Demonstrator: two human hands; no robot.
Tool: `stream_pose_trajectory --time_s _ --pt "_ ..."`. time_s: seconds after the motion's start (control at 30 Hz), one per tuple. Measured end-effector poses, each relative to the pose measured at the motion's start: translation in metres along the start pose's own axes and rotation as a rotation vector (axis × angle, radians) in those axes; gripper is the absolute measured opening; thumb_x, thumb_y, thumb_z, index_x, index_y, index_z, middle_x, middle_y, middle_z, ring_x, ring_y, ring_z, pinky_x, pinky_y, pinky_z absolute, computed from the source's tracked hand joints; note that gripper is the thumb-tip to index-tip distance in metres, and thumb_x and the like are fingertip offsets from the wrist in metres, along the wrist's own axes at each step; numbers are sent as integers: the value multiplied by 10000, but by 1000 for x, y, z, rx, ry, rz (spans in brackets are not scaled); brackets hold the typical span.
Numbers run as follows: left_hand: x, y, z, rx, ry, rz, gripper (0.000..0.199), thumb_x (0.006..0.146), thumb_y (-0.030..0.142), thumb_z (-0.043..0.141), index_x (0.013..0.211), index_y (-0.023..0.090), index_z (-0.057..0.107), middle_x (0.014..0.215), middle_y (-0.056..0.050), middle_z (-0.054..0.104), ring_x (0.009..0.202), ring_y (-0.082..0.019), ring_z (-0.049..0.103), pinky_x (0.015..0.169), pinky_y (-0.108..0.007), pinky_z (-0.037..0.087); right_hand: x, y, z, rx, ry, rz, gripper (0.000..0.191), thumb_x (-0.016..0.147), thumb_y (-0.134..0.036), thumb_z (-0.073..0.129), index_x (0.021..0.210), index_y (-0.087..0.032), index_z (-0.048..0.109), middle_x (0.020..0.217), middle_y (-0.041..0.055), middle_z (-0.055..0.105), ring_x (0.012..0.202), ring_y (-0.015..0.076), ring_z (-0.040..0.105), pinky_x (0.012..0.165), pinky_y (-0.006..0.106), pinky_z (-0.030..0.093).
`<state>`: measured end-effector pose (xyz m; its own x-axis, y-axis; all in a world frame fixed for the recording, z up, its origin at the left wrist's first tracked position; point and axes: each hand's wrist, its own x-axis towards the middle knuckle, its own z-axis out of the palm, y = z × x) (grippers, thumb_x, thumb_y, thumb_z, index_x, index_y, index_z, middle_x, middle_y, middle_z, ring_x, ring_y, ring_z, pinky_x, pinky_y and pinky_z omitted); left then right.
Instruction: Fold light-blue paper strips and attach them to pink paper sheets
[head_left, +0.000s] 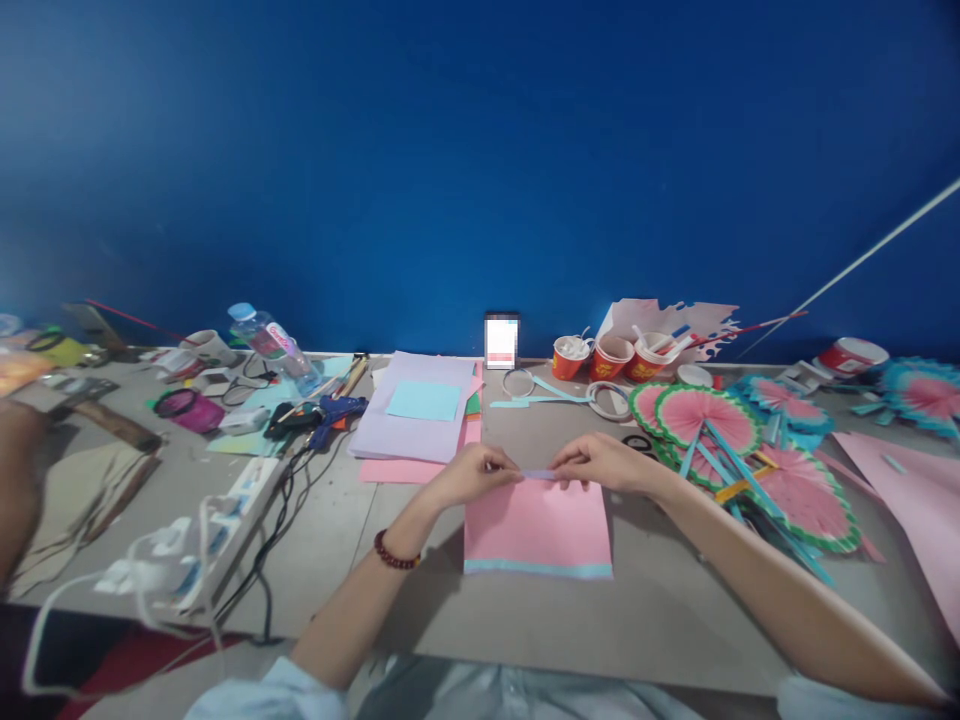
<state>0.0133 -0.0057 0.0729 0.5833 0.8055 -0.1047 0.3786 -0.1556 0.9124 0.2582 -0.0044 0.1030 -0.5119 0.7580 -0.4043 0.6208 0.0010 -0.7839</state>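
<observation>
Through the head camera I see the person's left hand [476, 475] pinching one end of a narrow pale-purple paper strip [537, 475], and the right hand [600, 462] pinching its other end. The strip lies along the far edge of a pink rectangular paper sheet [536, 530], flat on the grey table [420, 600]; a light-blue band [536, 570] borders its near edge. To the left, a clear plastic bottle with light-blue cap [276, 346] is leaning; its pink label carries white lettering, which I cannot read. Three red paper cups [611, 362] bear yellow marks, too blurred for me. The upright dark-framed phone [502, 342] has a pixelated screen, so its writing also stays unreadable.
</observation>
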Motion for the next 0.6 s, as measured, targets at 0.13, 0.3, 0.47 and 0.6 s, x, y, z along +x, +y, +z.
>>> stream_pose_trajectory --time_s 0.13,0.3,0.47,0.6 --pt "0 -2 2 6 23 9 233 798 367 664 799 152 756 778 -47 686 721 -147 586 641 -226 417 0 1 1 -1 9 3 330 769 -401 610 946 -160 749 784 55 753 600 141 620 561 224 489" --pt "-1 -3 2 -5 25 20 244 799 376 664 809 151 758 776 -51 683 716 -146 587 632 -226 415 1 2 3 23 21 12 308 759 -414 616 884 -157 732 791 59 756 644 160 645 561 227 493" --pt "-2 0 0 -6 17 21 262 803 393 657 800 151 759 775 -54 685 718 -150 592 640 -231 420 1 -1 3 23 19 3 285 754 -414 612 829 -167 733 810 57 758 674 164 651 569 226 494" --pt "-3 2 0 -4 8 10 273 801 406 656 791 152 756 782 -56 690 724 -156 596 644 -233 424 1 -2 4 25 20 -5 275 751 -402 607 821 -167 732 799 55 757 682 164 651 564 220 490"
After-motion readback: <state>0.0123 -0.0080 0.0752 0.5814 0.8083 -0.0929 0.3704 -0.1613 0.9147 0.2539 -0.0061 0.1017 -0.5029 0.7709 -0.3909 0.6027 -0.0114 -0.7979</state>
